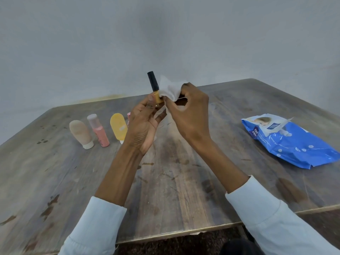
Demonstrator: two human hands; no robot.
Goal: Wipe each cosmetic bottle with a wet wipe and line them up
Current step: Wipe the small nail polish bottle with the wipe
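Note:
My left hand (143,124) holds a slim tan bottle with a long black cap (153,83) upright above the table. My right hand (189,111) grips a crumpled white wet wipe (169,89) and presses it against the bottle's tan body. On the table to the left lie a beige tube (80,133), a pink bottle with a clear cap (97,130) and a yellow tube (118,127), side by side in a row. A small pink item (128,115) peeks out behind my left hand, mostly hidden.
A blue pack of wet wipes (292,142) lies on the right side of the worn wooden table (174,181), its white flap peeled open. The table's near edge runs across the bottom. A grey wall stands behind the table.

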